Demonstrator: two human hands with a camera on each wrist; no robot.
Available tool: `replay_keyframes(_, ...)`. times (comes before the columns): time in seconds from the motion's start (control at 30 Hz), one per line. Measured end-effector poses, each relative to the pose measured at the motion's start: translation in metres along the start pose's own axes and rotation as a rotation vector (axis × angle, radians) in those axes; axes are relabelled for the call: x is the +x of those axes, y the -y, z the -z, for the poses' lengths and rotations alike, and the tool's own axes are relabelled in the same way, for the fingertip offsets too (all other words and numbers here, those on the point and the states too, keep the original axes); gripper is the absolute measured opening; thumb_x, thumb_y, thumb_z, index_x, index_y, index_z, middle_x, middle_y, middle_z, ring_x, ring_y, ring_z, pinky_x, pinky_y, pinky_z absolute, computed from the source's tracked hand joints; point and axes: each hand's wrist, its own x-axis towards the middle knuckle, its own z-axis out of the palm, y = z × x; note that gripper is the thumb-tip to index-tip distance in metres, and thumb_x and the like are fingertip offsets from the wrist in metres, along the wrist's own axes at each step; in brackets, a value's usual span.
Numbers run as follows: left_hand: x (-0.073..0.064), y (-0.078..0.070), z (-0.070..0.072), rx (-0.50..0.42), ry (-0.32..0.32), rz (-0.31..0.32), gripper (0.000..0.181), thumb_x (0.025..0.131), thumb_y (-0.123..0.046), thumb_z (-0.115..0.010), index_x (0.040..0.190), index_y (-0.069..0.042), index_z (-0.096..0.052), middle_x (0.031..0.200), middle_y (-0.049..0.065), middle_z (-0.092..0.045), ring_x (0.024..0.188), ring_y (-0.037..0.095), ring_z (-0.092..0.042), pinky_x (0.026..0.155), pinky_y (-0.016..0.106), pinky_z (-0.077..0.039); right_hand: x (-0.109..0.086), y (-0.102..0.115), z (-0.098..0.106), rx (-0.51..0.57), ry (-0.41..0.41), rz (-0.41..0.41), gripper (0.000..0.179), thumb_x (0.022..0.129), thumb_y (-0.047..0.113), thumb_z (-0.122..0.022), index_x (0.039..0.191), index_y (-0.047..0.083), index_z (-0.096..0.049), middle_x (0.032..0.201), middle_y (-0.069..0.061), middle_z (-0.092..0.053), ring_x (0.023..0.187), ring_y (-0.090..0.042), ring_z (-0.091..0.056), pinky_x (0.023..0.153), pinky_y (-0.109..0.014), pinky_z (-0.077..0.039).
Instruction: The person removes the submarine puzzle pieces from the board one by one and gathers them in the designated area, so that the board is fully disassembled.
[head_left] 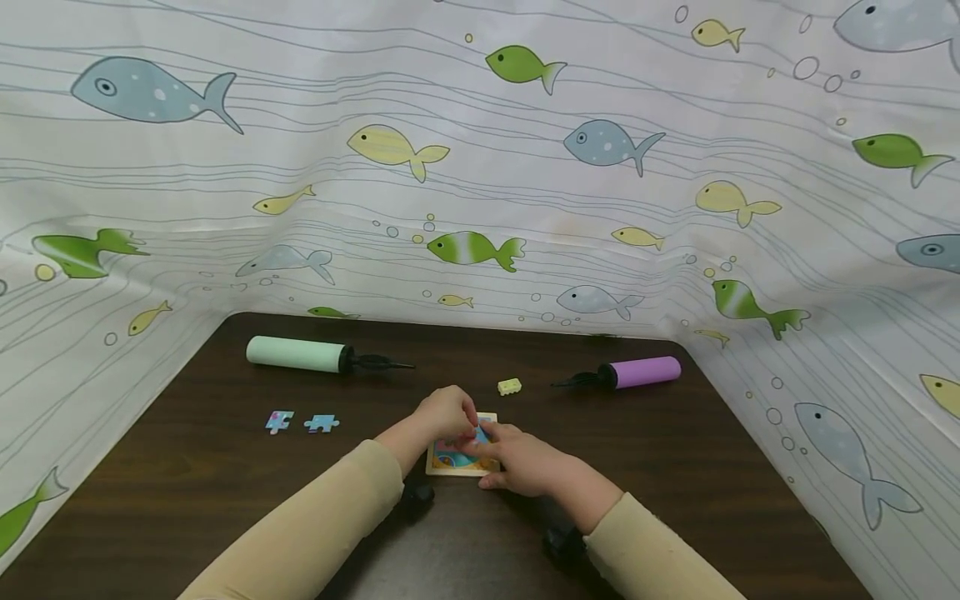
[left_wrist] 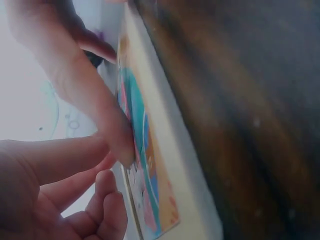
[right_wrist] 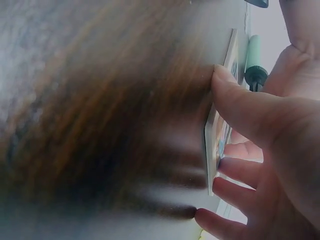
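A small jigsaw puzzle board (head_left: 442, 472) with a cream frame and a colourful picture lies mid-table. My left hand (head_left: 447, 414) is over its upper part, fingers bent down to the picture. In the left wrist view its thumb (left_wrist: 75, 155) and forefinger come together at the board; I cannot tell whether a piece is between them. My right hand (head_left: 528, 460) rests across the board's right side, fingers spread. One extended fingertip presses on the picture beside the left fingertips. Its thumb (right_wrist: 225, 80) touches the board's near edge in the right wrist view.
Two loose blue jigsaw pieces, one with pink (head_left: 279, 422) and one plainer (head_left: 322, 423), lie to the left. A yellow toy brick (head_left: 509, 387) sits behind the board. A mint hand pump (head_left: 296, 354) and a purple one (head_left: 645, 372) lie further back. Fish-patterned sheeting (head_left: 480, 192) surrounds the dark table.
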Motion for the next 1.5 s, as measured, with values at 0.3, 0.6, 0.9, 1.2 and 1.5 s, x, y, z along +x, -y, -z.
replay_keyframes(0.3, 0.002, -0.002, -0.007, -0.043, 0.013, 0.055, 0.017, 0.08, -0.005, -0.08, 0.077, -0.01, -0.064, 0.075, 0.005, -0.06, 0.063, 0.021, -0.056, 0.049, 0.029, -0.045, -0.005, 0.001, 0.0, 0.023, 0.021, -0.054, 0.06, 0.093, 0.036, -0.067, 0.148, 0.025, -0.047, 0.161, -0.013, -0.021, 0.141, -0.037, -0.029, 0.102, -0.053, -0.039)
replay_keyframes(0.6, 0.004, -0.001, -0.012, -0.032, 0.009, 0.051, 0.019, 0.08, -0.007, -0.081, 0.076, -0.011, -0.063, 0.074, 0.005, -0.061, 0.062, 0.021, -0.056, 0.049, 0.029, -0.044, -0.007, 0.001, -0.004, 0.032, 0.008, -0.09, 0.06, 0.094, 0.037, -0.067, 0.149, 0.027, -0.045, 0.159, -0.017, -0.022, 0.142, -0.037, -0.029, 0.101, -0.051, -0.041)
replay_keyframes(0.9, 0.005, -0.002, -0.011, 0.056, -0.009, 0.046, 0.02, 0.08, -0.011, -0.082, 0.075, -0.013, -0.063, 0.076, 0.002, -0.059, 0.064, 0.02, -0.052, 0.05, 0.031, -0.042, -0.021, 0.017, -0.008, -0.022, 0.045, -0.13, 0.067, 0.092, 0.044, -0.066, 0.152, 0.031, -0.04, 0.159, -0.013, -0.025, 0.136, -0.035, -0.039, 0.097, -0.048, -0.045)
replay_keyframes(1.2, 0.004, -0.002, -0.009, 0.077, -0.011, 0.044, 0.021, 0.08, -0.013, -0.082, 0.076, -0.014, -0.062, 0.076, 0.002, -0.059, 0.063, 0.019, -0.053, 0.051, 0.031, -0.042, -0.025, 0.023, -0.011, -0.068, 0.032, -0.095, 0.069, 0.093, 0.047, -0.062, 0.154, 0.027, -0.035, 0.16, -0.011, -0.024, 0.14, -0.031, -0.034, 0.101, -0.048, -0.042)
replay_keyframes(1.5, 0.004, 0.0, -0.006, 0.046, -0.001, 0.058, 0.02, 0.081, -0.012, -0.082, 0.077, -0.013, -0.062, 0.075, 0.003, -0.059, 0.062, 0.019, -0.053, 0.048, 0.03, -0.043, -0.022, 0.02, -0.011, -0.087, 0.035, -0.052, 0.07, 0.093, 0.047, -0.062, 0.154, 0.025, -0.035, 0.161, 0.002, -0.022, 0.144, -0.029, -0.026, 0.101, -0.054, -0.04)
